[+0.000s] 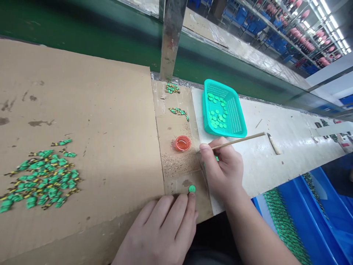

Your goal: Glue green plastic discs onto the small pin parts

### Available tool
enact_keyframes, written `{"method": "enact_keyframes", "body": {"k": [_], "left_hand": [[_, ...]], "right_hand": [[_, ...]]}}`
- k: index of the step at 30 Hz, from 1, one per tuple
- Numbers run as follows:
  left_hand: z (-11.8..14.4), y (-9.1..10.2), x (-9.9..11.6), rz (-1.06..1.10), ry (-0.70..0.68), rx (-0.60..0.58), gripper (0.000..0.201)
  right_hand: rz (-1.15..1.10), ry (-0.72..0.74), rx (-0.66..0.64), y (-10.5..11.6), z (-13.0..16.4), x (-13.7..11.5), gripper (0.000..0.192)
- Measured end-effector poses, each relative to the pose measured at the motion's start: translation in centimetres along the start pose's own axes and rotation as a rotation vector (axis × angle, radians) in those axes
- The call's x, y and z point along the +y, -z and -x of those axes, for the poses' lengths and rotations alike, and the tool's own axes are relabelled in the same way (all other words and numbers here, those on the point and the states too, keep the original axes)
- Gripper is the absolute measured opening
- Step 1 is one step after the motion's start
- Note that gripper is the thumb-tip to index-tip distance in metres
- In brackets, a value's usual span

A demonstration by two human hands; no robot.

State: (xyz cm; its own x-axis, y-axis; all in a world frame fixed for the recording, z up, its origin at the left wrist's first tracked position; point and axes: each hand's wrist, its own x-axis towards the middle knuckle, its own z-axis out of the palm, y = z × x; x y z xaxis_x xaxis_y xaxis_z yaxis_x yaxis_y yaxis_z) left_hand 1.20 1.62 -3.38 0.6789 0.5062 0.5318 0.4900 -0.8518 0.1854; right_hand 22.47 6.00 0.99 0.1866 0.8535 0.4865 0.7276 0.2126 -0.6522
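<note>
1. Far left on the cardboard (82, 110) lies a heap of green pieces (41, 180) with yellow and dark ends, well apart from my hands.
2. My left hand (162, 232) lies flat at the near edge of the table, palm down, fingers loosely spread and holding nothing. One fingertip (191, 197) touches the near side of a small green disc (192, 189), which lies flat on the brown strip between the cardboard and the white sheet (275, 165).
3. Beyond the disc is a patch of fine beads (179, 162), and past it a small red cup (182, 143) standing upright.
4. Further back on the same strip lie two little clusters of green pieces (178, 110).
5. My right hand (223, 169) has its grip closed around a thin wooden stick (237, 141), thumb and fingers pinching near its left end. The tip points toward the beads, just right of the cup; the long end slants right.
6. Behind that hand sits a teal basket (234, 110) with green discs in it.
7. Right of the stick's far end, a small tool (273, 143) lies on the sheet.
</note>
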Motion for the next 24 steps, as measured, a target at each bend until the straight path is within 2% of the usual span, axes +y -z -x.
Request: {"method": "enact_keyframes", "body": {"k": [9,14,19,24], "left_hand": [[-0.2,-0.3,0.0,0.01,-0.004,0.015,0.023],[-0.2,-0.2,0.0,-0.003,-0.008,0.008,0.024],[-0.2,0.1,0.0,0.01,-0.001,-0.013,0.028],[-0.1,0.1,-0.1,0.026,0.001,-0.007,0.028]], "right_hand": [[0.01,0.04,-0.022,-1.0,-0.7,0.6,0.031],[0.034,0.024,0.005,-0.4,-0.3,0.4,0.029],[0.012,-0.016,0.036,1.4,2.2,-0.5,0.019],[-0.166,-0.046,0.01,2.3,6.6,-1.0,0.016]]}}
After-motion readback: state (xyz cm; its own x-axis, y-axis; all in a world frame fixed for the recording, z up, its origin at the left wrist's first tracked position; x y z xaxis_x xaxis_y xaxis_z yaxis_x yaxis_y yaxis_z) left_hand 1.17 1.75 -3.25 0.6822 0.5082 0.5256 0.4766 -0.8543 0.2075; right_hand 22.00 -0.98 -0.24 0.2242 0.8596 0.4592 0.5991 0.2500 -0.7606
